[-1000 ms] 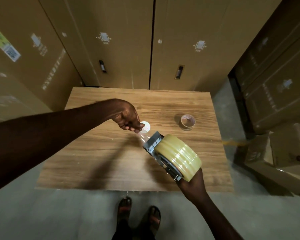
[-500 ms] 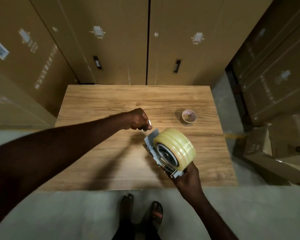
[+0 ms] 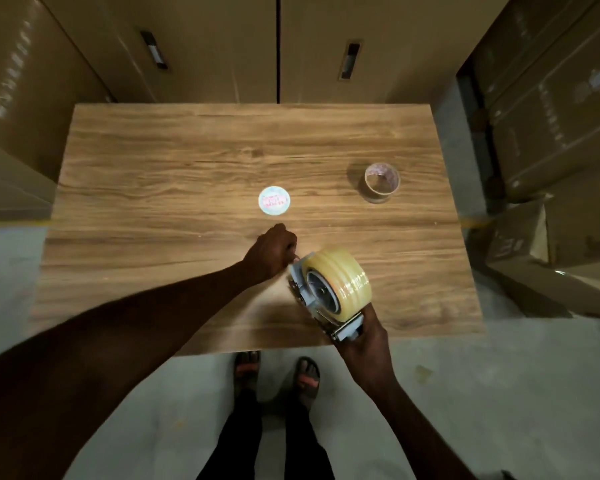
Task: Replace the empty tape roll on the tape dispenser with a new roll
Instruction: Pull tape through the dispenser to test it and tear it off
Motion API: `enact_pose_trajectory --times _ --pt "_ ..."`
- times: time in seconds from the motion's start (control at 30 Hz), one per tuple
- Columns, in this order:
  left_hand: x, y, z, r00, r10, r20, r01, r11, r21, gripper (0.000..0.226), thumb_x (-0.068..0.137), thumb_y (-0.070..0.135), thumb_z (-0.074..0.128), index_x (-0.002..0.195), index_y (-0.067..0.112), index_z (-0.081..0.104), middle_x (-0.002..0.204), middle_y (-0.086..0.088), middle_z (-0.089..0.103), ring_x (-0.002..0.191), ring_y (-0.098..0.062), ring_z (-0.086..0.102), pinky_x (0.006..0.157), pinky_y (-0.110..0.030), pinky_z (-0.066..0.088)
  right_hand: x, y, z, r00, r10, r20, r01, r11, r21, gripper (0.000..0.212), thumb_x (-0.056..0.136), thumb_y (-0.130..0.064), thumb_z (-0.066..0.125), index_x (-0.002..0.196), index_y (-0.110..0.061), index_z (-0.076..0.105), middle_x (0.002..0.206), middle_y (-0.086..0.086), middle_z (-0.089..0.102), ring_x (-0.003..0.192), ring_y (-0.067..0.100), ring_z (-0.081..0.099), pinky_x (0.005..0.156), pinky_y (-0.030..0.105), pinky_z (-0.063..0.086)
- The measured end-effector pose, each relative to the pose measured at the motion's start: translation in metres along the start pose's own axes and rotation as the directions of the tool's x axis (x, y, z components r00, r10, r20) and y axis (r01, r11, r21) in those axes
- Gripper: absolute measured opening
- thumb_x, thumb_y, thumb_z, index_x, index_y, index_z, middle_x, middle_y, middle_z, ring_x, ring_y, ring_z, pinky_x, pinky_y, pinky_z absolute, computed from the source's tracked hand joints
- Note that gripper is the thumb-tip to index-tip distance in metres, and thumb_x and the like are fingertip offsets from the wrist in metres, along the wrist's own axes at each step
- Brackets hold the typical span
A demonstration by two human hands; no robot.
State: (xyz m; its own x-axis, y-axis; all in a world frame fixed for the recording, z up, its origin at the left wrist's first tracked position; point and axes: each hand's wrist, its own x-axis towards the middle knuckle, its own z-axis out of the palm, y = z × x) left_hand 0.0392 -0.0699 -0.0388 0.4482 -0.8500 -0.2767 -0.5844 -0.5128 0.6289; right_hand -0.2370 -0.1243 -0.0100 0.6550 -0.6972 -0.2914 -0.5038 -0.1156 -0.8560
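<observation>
My right hand (image 3: 366, 341) grips the handle of the metal tape dispenser (image 3: 300, 284) and holds it above the table's front edge. A full yellowish roll of tape (image 3: 345, 275) sits on the dispenser's wheel. My left hand (image 3: 272, 252) is at the dispenser's front end, fingers pinched together on the tape's loose end, which is barely visible. The empty cardboard core (image 3: 381, 181) stands on the table at the right. A round white label (image 3: 274, 200) lies flat on the table just beyond my left hand.
The wooden table (image 3: 153, 168) is hemmed in by tall cardboard boxes (image 3: 205, 46) behind and stacked boxes (image 3: 551, 116) to the right. My sandalled feet (image 3: 278, 372) stand on the grey floor at its front edge.
The round label left my left hand and now lies on the table. My left hand drew back to the dispenser's front end. The dispenser tilted more upright and came slightly nearer.
</observation>
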Motion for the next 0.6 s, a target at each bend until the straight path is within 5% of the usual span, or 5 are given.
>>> enact_pose_trajectory --times 0.13,0.23,0.43,0.6 --pt "-0.001 -0.007 0.005 0.998 0.048 -0.031 -0.046 0.998 0.038 0.023 0.078 0.037 0.052 0.074 0.014 0.054 0.077 -0.001 0.052 0.074 -0.025 0.052 0.064 -0.036 0.041 0.000 0.009 0.007 1.000 0.013 0.007 -0.013 1.000 -0.025 0.067 0.079 -0.001 0.086 0.123 -0.041 0.056 0.102 -0.025 0.075 0.091 -0.002 0.074 0.073 0.017 0.058" --pt "-0.002 -0.004 0.006 0.998 -0.042 -0.047 0.046 0.997 0.069 0.018 0.074 0.031 0.064 0.073 0.016 0.055 0.077 0.001 0.059 0.079 -0.027 0.060 0.064 -0.034 0.043 -0.003 0.018 0.012 1.000 0.013 -0.018 -0.014 0.999 -0.048 0.071 0.077 -0.003 0.087 0.116 -0.052 0.054 0.101 -0.024 0.075 0.090 -0.001 0.074 0.073 0.023 0.060" --pt "0.006 -0.005 0.005 0.976 -0.200 -0.086 0.204 0.978 0.032 0.034 0.069 0.036 0.081 0.076 0.010 0.060 0.082 -0.002 0.065 0.085 -0.025 0.060 0.067 -0.034 0.043 -0.004 0.027 0.022 0.999 0.011 -0.032 -0.014 0.997 -0.076 0.057 0.079 -0.016 0.085 0.124 -0.030 0.055 0.099 -0.011 0.077 0.088 0.015 0.076 0.072 0.051 0.062" --pt "0.020 -0.002 0.001 0.953 -0.299 -0.041 0.300 0.953 0.037 0.029 0.064 0.024 0.087 0.078 0.007 0.069 0.095 -0.014 0.074 0.097 -0.031 0.068 0.084 -0.042 0.055 -0.006 0.019 0.026 0.998 -0.013 -0.069 0.003 0.990 -0.144 0.053 0.078 -0.027 0.087 0.120 -0.027 0.053 0.084 -0.021 0.070 0.079 0.010 0.071 0.065 0.035 0.059"
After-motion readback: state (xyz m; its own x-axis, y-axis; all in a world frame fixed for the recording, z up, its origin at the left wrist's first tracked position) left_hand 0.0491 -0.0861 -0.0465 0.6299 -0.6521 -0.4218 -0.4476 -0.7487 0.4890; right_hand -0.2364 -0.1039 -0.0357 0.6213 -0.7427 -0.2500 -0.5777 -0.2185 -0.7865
